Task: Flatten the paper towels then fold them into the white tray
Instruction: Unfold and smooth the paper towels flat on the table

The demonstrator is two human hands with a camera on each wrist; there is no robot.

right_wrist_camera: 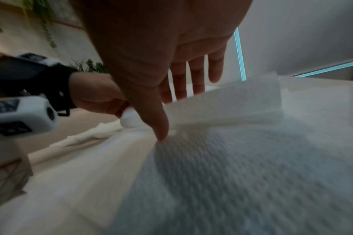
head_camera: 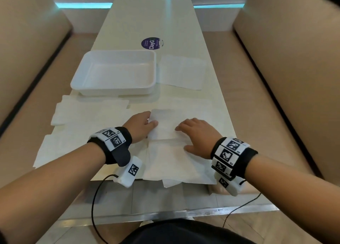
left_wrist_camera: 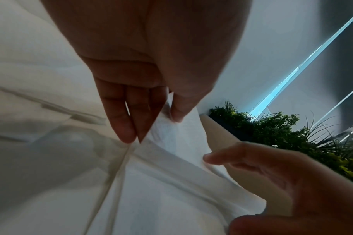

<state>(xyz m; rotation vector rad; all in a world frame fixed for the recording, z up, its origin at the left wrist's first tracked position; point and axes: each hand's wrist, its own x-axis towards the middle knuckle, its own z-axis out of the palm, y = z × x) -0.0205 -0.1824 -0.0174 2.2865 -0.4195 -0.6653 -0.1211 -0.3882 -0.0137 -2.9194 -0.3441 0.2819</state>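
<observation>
Worktop (head_camera: 147, 19), near edge: one paper towel (head_camera: 171, 151) being folded. Left hand (head_camera: 141, 126), its grip pinching the raised flap; right hand (head_camera: 196, 135) flat, grip released, pressing. One white tray (head_camera: 117, 92) mid-worktop, left side. Spare towels: count unclear.

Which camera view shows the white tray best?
The head view: the whole white tray sits upright on the table beyond both hands. The left wrist view shows only blurred pale shapes; the right wrist view shows no tray.
</observation>
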